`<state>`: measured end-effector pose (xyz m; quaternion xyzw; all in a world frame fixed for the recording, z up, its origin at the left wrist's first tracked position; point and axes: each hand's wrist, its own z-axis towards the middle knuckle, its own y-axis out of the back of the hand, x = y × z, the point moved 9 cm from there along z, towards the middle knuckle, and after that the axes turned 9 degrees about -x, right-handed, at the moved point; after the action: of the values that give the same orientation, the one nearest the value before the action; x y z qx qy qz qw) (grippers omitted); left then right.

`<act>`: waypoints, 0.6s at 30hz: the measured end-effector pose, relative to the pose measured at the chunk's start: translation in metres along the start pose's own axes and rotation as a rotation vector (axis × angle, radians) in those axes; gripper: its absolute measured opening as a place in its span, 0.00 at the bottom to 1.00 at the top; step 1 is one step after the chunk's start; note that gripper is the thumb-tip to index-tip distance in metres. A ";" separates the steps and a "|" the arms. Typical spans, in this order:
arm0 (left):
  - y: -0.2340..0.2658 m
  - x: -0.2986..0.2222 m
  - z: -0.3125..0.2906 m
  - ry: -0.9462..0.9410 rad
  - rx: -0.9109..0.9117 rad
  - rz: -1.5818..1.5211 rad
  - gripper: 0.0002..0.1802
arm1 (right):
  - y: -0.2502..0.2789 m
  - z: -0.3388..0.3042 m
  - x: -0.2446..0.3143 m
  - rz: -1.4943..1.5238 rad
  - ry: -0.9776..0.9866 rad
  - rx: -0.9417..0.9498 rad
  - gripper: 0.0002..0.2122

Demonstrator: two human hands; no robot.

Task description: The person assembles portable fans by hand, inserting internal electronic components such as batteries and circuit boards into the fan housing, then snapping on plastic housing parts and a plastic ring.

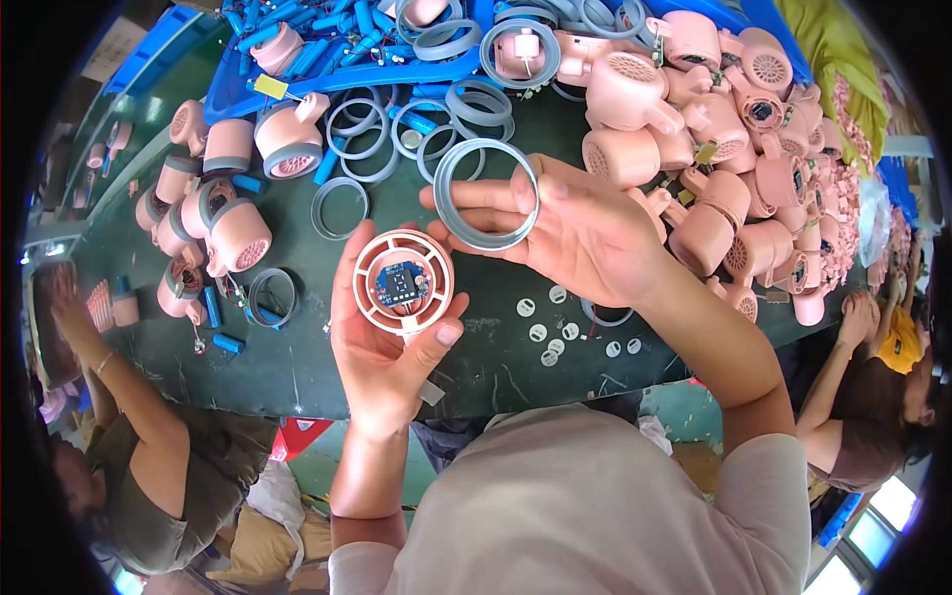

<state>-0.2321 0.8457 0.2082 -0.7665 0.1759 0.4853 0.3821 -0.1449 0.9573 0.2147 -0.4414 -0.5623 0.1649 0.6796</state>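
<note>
In my left hand [382, 362] sits a round pink fan housing [365, 270], its spoked end facing up. Through the spokes shows a small blue circuit board [400, 285] with a dark display. My right hand [585, 233] pinches a grey plastic ring [443, 203] between thumb and fingers, just above and to the right of the housing. Ring and housing are apart. Beyond them a loose grey ring [340, 208] lies flat on the dark green table [486, 372].
Pink fan housings [709, 198] heap up at the right, with more [238, 233] at the left. A blue tray [233, 94] of blue cylindrical batteries [297, 59] stands at the back. Several white round stickers [537, 333] lie near the front. People [139, 397] sit on both sides.
</note>
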 end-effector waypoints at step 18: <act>-0.020 0.007 -0.013 -0.027 0.127 -0.136 0.60 | -0.035 -0.016 0.029 -1.050 0.451 -0.124 0.17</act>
<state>-0.2082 0.8491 0.2138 -0.7442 0.1489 0.4564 0.4644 -0.1311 0.9523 0.2604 -0.1665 -0.5559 -0.3262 0.7462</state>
